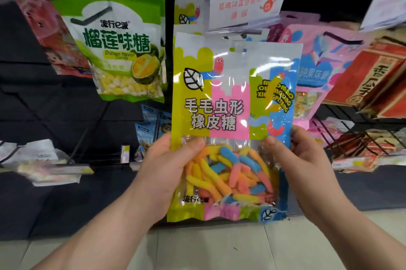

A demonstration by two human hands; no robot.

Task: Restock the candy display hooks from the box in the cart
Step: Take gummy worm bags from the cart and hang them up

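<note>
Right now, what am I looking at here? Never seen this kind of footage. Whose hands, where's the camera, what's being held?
There is no robot here. This is a single picture from a wide-angle camera worn on a person's head, looking forward and down, so the two bare forearms coming in from the bottom belong to the wearer.

The left hand and right hand together hold one bag of worm-shaped gummy candy by its lower sides, upright and facing the camera. Its hang hole is up near a display hook under a white price tag; I cannot tell whether it is already threaded on.

Behind is a dark store rack. A green durian candy bag hangs to the left, pink bags and red-orange packs to the right. The cart and box are not in view.
</note>
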